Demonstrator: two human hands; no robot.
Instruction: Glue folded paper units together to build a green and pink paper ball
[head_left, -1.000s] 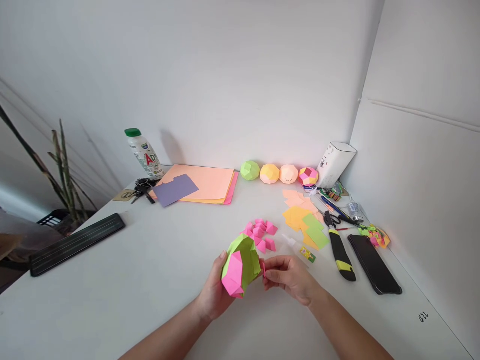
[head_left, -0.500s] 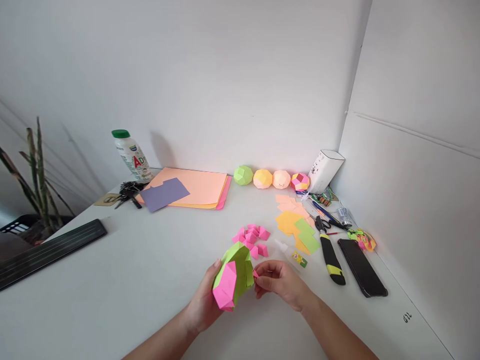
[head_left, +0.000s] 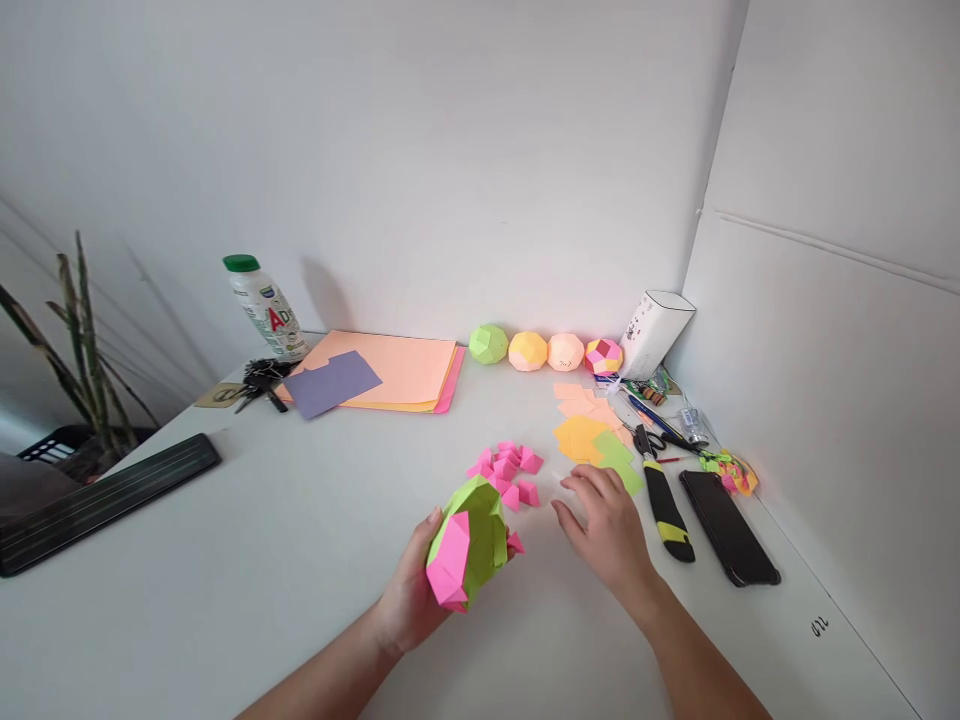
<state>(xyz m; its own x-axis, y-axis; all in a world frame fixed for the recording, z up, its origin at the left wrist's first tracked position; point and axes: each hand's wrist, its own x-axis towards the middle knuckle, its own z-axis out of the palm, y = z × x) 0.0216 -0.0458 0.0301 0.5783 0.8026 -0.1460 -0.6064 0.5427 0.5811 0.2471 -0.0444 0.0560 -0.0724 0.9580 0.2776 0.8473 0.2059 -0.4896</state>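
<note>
My left hand is wrapped round a green and pink folded-paper polyhedron, whose hollow green inside faces right. At its right edge a small pink paper piece sticks out by my left fingertips; whether they pinch it is hard to tell. My right hand hovers to the right with thumb and fingers apart. It covers most of the glue tube, and only a pale tip shows by the fingers. Behind the polyhedron lies a heap of folded pink paper pieces.
Orange and green paper cutouts lie beyond my right hand. Further right are a utility knife, scissors and a phone. Several finished paper balls line the wall. Coloured sheets and a bottle stand back left.
My right hand has left the polyhedron, moving right and away from me to the glue tube, its fingers opening. The small pink piece stays at the polyhedron's edge.
</note>
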